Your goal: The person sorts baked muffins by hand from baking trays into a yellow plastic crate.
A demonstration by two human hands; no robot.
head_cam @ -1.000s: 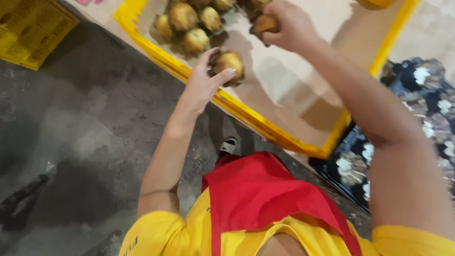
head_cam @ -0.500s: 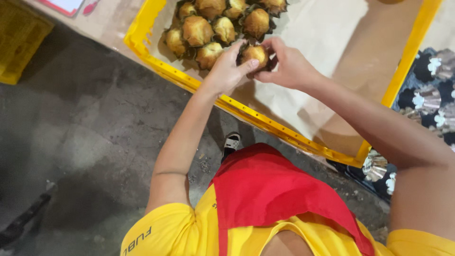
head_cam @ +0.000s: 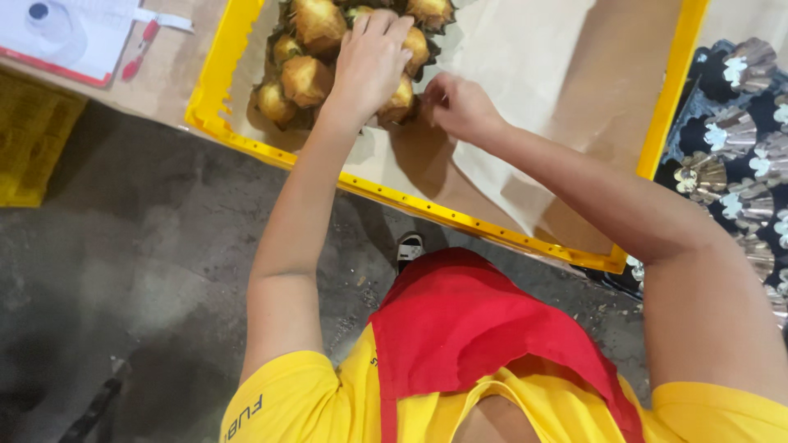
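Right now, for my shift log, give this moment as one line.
left hand: flat on golden-brown baked muffins | right hand: pinching edge muffin's wrapper | yellow plastic paper-lined tray: muffins clustered in far-left corner

Golden-brown baked muffins (head_cam: 308, 78) clustered in far-left corner of yellow plastic paper-lined tray (head_cam: 427, 209). Left hand (head_cam: 369, 61) lies on top of cluster; right hand (head_cam: 460, 107) just right of it, on the paper. Clipboard with white paper sheet (head_cam: 70, 37) left of tray. Dark rack of fluted metal moulds (head_cam: 739, 139) right of tray.

Bright overhead light, soft shadows, slight blur, warped edges.
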